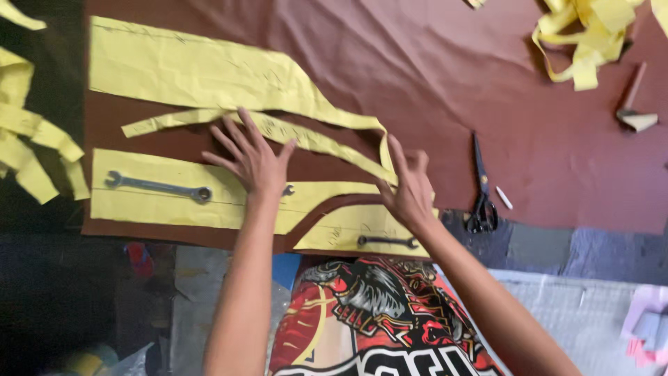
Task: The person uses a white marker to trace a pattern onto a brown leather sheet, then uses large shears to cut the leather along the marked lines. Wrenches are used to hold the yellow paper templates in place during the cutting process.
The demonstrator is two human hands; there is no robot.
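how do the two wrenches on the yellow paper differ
The left wrench is longer, silvery grey, and lies on the long yellow pattern strip. The right wrench is shorter, darker, and lies on the small yellow piece near the right hand. Both lie flat and roughly level, apparently weighing paper down on the brown fabric.

We see our own two arms, both bare from the lower edge of the view up to the wrists, with no sleeves on them. Our left hand [254,160] and right hand [410,191] carry no gloves, rings, watch or bands that we can make out. At six o'clock our shirt [376,320] shows: a red and black garment with a large printed graphic in black, white and gold tones, and broad white block shapes edged in black along its lowest part.
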